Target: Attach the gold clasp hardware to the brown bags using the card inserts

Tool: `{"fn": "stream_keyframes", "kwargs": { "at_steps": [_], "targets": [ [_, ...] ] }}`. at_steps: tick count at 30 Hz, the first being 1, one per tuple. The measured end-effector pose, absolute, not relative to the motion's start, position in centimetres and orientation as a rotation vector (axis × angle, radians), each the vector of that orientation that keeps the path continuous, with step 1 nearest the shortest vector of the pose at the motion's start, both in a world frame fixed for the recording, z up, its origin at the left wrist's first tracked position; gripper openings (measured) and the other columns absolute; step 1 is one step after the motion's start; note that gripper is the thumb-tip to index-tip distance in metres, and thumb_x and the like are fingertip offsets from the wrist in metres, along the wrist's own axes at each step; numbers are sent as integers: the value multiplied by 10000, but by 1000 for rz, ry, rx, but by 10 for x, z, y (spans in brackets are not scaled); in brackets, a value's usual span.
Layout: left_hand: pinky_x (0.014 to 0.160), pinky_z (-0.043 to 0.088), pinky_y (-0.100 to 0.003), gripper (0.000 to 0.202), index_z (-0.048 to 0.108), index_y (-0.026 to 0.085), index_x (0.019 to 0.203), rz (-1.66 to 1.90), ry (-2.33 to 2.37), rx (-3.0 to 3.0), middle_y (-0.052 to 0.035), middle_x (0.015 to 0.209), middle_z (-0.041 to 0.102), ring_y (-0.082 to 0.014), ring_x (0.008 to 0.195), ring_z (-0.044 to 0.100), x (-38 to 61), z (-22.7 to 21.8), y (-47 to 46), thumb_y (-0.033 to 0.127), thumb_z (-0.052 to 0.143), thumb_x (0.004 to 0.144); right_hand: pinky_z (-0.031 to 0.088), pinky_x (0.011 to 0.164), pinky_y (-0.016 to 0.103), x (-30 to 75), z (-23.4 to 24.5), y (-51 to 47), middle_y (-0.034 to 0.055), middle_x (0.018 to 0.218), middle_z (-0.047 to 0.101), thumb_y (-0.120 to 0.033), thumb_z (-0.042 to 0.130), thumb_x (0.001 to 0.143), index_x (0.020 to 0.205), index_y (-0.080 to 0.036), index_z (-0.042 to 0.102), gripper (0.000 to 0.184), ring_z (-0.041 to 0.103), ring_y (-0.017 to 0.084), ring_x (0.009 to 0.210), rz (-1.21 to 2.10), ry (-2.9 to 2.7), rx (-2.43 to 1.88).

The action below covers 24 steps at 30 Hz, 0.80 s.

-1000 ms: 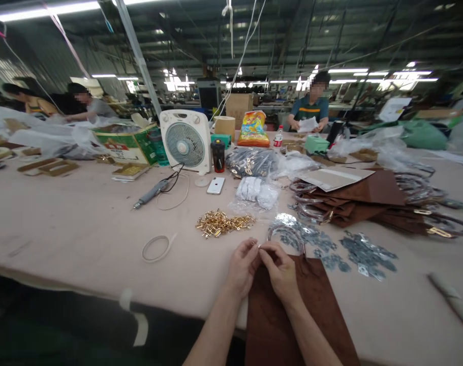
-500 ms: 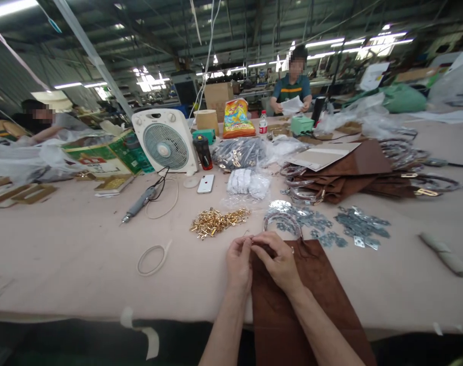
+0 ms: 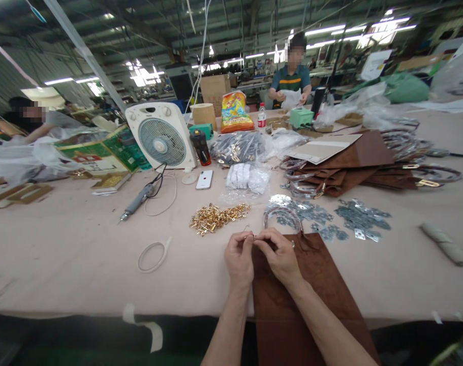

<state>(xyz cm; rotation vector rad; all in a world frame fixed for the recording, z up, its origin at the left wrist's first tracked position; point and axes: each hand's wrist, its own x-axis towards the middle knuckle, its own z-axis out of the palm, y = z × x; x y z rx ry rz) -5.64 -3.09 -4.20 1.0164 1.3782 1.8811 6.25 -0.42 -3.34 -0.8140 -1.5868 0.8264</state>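
My left hand [image 3: 239, 258] and my right hand [image 3: 279, 254] meet at the fingertips, both closed in a pinch. Between them is something small, mostly hidden by the fingers; a tiny metallic glint shows there. Under my right hand and forearm lies a brown bag panel [image 3: 322, 284] that runs off the table's front edge. A wrapped handle [image 3: 282, 209] arches at its far end. Just beyond my left hand is a pile of small gold hardware pieces [image 3: 216, 217]. Thin grey metal plates [image 3: 303, 211] are scattered behind the handle.
An electric screwdriver [image 3: 137, 202] and a ring of white tape [image 3: 153, 255] lie to the left. Behind stand a fan [image 3: 161, 137], a phone [image 3: 204, 180] and a dark bottle [image 3: 201, 147]. Stacked brown bags [image 3: 341, 178] are at right. A co-worker [image 3: 291, 76] handles plastic across the table.
My fingertips have drawn slightly apart, staying close over the small item. The view has tilted down slightly. Across the table, the co-worker's hands have shifted with the white sheet or plastic.
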Motion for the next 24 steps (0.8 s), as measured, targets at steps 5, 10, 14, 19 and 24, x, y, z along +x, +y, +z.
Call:
{"fn": "stream_keyframes", "kwargs": {
  "at_steps": [5,10,14,19,24],
  "targets": [
    [870,580,-329,287,748,180,903,1905,1379,1024,-64,910,748,-210,908,715,-54,-40,-30,465,778,888,505,763,294,58,-35,-9,20,875,670,-325,657,997,902,-227,678,138,629,192,816,929,-1524,-901],
    [846,572,-296,338,742,166,914,1885,1345,892,-61,922,747,-188,890,702,-53,-46,-27,492,810,855,515,715,273,57,-36,-11,16,839,671,-387,674,986,912,-213,684,189,622,178,763,1070,-1444,-929],
    [726,566,-238,417,716,159,918,1851,1071,560,-31,892,740,-125,745,672,-50,-44,-22,510,883,766,578,758,293,58,-34,-7,53,974,716,-435,693,970,1098,-210,711,259,678,199,852,1104,-1335,-917],
    [726,561,-219,415,729,144,874,1802,917,463,-31,875,743,-118,759,674,-48,-37,-22,446,947,690,594,904,358,60,-29,-3,66,1069,744,-402,685,974,1056,-239,790,210,701,236,1008,1095,-1438,-840],
    [686,541,-205,426,745,133,873,1719,881,458,-10,791,718,-86,672,626,-50,-37,-24,445,957,676,617,803,336,62,-34,0,67,1028,769,-416,722,944,1031,-223,810,229,721,235,926,1197,-1399,-847]
  ]
}}
